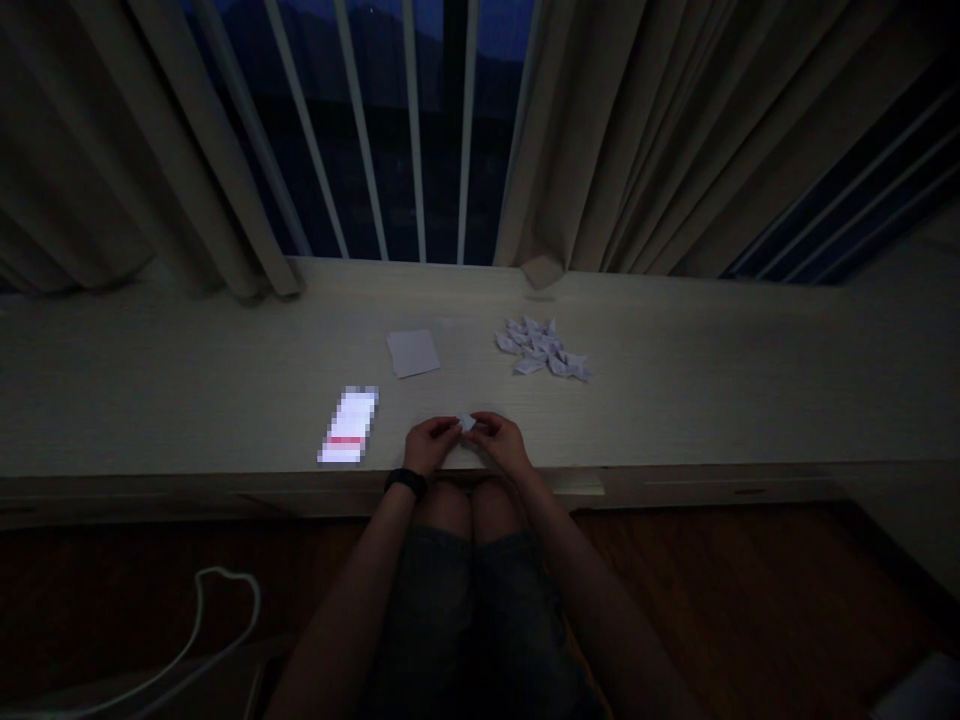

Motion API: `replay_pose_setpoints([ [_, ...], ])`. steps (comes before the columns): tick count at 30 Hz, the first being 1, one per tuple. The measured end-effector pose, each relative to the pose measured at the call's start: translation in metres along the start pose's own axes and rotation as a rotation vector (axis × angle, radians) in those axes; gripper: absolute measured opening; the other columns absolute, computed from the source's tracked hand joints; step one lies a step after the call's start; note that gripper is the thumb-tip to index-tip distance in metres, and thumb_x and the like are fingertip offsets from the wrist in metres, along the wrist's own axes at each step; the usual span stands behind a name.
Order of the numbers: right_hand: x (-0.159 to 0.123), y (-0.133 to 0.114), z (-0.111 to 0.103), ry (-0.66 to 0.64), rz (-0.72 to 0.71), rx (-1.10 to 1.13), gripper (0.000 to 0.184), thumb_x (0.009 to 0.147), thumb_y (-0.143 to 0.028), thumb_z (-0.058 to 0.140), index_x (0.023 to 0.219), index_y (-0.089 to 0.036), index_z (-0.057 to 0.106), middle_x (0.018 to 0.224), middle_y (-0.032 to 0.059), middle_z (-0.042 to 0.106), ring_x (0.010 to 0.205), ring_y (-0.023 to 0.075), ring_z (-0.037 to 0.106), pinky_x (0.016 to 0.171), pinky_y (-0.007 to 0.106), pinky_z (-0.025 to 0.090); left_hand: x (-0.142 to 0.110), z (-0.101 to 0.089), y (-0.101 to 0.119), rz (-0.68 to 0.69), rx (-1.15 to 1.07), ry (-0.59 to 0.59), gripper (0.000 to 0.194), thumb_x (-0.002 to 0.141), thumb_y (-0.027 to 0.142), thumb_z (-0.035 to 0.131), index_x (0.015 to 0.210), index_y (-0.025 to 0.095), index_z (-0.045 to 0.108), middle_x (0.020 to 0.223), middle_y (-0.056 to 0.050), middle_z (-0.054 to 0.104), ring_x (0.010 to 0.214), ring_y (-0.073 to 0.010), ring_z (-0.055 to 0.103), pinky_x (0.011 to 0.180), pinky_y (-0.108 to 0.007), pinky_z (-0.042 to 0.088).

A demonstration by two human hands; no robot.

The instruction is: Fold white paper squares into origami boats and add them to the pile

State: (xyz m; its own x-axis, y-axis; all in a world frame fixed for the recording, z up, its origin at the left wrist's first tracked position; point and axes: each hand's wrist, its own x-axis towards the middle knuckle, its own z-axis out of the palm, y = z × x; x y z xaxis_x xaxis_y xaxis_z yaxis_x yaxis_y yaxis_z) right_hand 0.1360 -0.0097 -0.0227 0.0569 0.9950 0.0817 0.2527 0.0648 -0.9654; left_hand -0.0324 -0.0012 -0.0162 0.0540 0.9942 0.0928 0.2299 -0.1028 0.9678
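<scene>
Between my two hands, just above the near edge of the pale tabletop (pixel 675 400), is a small piece of folded white paper (pixel 466 422). My left hand (pixel 430 444), with a dark band on its wrist, pinches the paper's left side. From the right, my right hand (pixel 501 440) pinches the other side. Fingers cover part of the paper, so its exact fold cannot be made out. Farther back lies a small stack of square white paper sheets (pixel 414 353). To the right of that stack sits a loose pile of folded white paper pieces (pixel 541 348) with pointed corners.
A lit phone (pixel 349 425), its screen blurred, lies left of my hands. Beige curtains (pixel 600 130) and a barred window (pixel 375 130) stand behind the table. A white cable (pixel 196 620) loops at the lower left, above a dark reddish-brown floor (pixel 690 580). The room is dim.
</scene>
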Motion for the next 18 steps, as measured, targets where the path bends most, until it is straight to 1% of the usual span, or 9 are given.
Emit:
replay_pose_setpoints([
  [3,0.0,-0.002,-0.002,-0.001,-0.006,0.034,0.044,0.065,-0.035,0.073,0.106,-0.02,0.066,0.091,0.0056,0.071,0.076,0.0181,0.065,0.073,0.03,0.052,-0.001,-0.001,0.004,0.01,-0.009,-0.017,0.03,0.072,0.037,0.068,0.092,0.015,0.071,0.094,-0.009,0.072,0.086,-0.0204,0.066,0.08,-0.034,0.052],
  [6,0.0,-0.005,-0.004,-0.019,0.018,0.142,0.039,0.065,-0.035,0.072,0.101,-0.019,0.067,0.095,0.0071,0.071,0.081,0.0191,0.065,0.073,0.03,0.052,-0.002,-0.001,0.009,-0.004,-0.008,-0.045,0.028,0.073,0.037,0.068,0.091,0.015,0.071,0.092,-0.009,0.072,0.085,-0.0203,0.066,0.08,-0.034,0.052],
  [9,-0.001,-0.007,-0.005,-0.036,0.058,0.194,0.041,0.064,-0.034,0.072,0.101,-0.017,0.066,0.091,0.0073,0.071,0.08,0.0192,0.066,0.07,0.03,0.052,-0.002,-0.001,0.013,-0.008,0.0,-0.043,0.029,0.073,0.037,0.068,0.091,0.015,0.07,0.093,-0.009,0.072,0.086,-0.0201,0.066,0.081,-0.034,0.052],
  [12,0.0,-0.006,-0.005,-0.04,0.081,0.151,0.043,0.064,-0.035,0.073,0.102,-0.017,0.066,0.085,0.0063,0.071,0.076,0.0188,0.065,0.066,0.029,0.052,-0.002,0.0,0.015,-0.016,-0.033,-0.027,0.031,0.072,0.037,0.069,0.094,0.014,0.07,0.096,-0.01,0.071,0.087,-0.02,0.066,0.08,-0.033,0.052],
  [14,0.001,-0.003,-0.004,-0.041,0.078,0.106,0.04,0.064,-0.037,0.073,0.099,-0.018,0.067,0.083,0.0062,0.071,0.074,0.019,0.065,0.064,0.029,0.052,-0.002,0.001,0.015,-0.041,-0.064,-0.032,0.032,0.072,0.036,0.069,0.095,0.014,0.069,0.095,-0.01,0.071,0.083,-0.0196,0.067,0.076,-0.031,0.054],
  [18,0.002,-0.002,-0.004,-0.047,0.056,0.041,0.034,0.067,-0.04,0.07,0.092,-0.018,0.07,0.078,0.0063,0.071,0.071,0.0192,0.064,0.061,0.028,0.05,-0.003,0.001,0.013,-0.093,-0.102,-0.057,0.036,0.072,0.04,0.068,0.096,0.013,0.069,0.087,-0.01,0.072,0.067,-0.0174,0.065,0.06,-0.028,0.054],
])
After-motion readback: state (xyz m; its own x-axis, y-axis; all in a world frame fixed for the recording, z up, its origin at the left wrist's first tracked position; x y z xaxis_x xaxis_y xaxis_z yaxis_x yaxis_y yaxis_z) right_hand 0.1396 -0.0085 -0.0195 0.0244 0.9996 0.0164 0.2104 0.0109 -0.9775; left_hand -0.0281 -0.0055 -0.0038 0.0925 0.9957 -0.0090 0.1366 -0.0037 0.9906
